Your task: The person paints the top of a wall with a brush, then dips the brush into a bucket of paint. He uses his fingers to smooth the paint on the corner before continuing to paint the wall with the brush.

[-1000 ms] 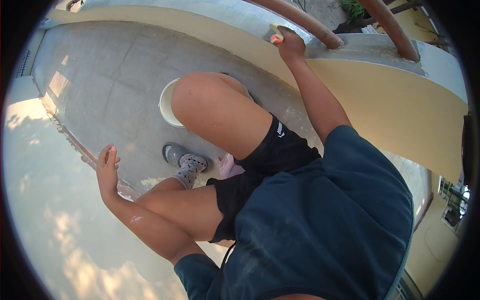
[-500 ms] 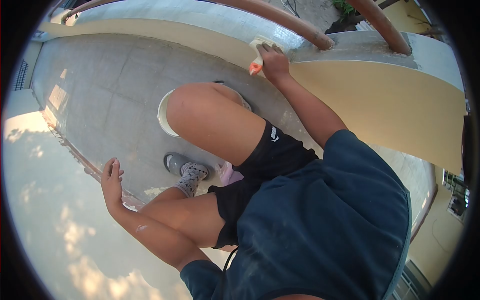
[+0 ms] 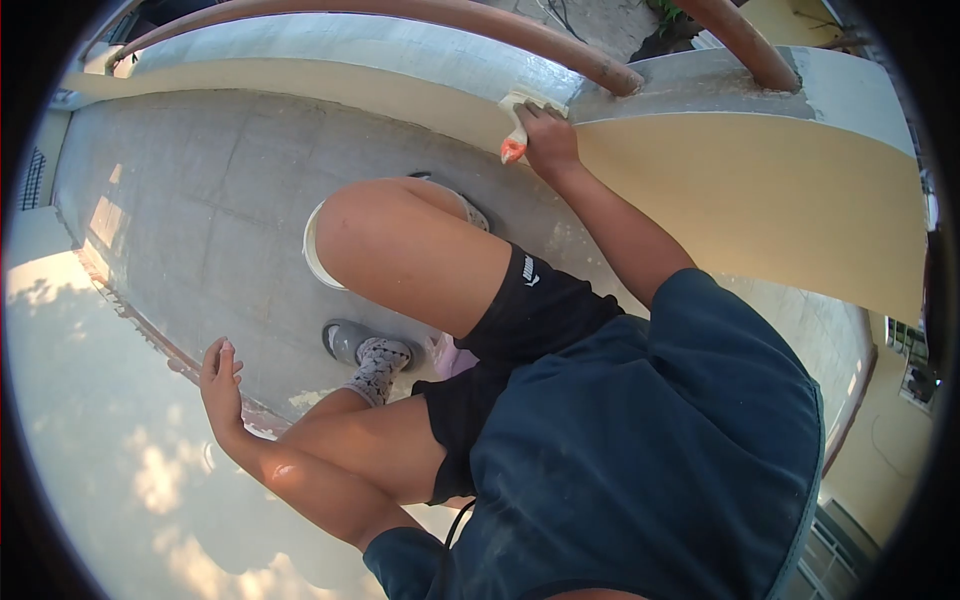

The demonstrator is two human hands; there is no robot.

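Note:
My right hand is closed round a paint brush with an orange-tipped handle. Its bristle end rests at the upper edge of the low cream wall, beside the grey and pale blue ledge. On the other side, my left hand hangs in the air with its fingers apart and nothing in it, near the pale wall at the left. Partly hidden behind my raised knee is a white bucket, of which only the rim and side show.
Brown rails rise from the ledge along the top. A grey slipper is on my foot over the grey floor. A pink bag-like item lies beside it. The pale wall stands at the left.
My right hand and the brush have moved slightly down along the wall's top edge, the brush handle tilting a little. The whole view has shifted slightly. My left hand keeps its pose.

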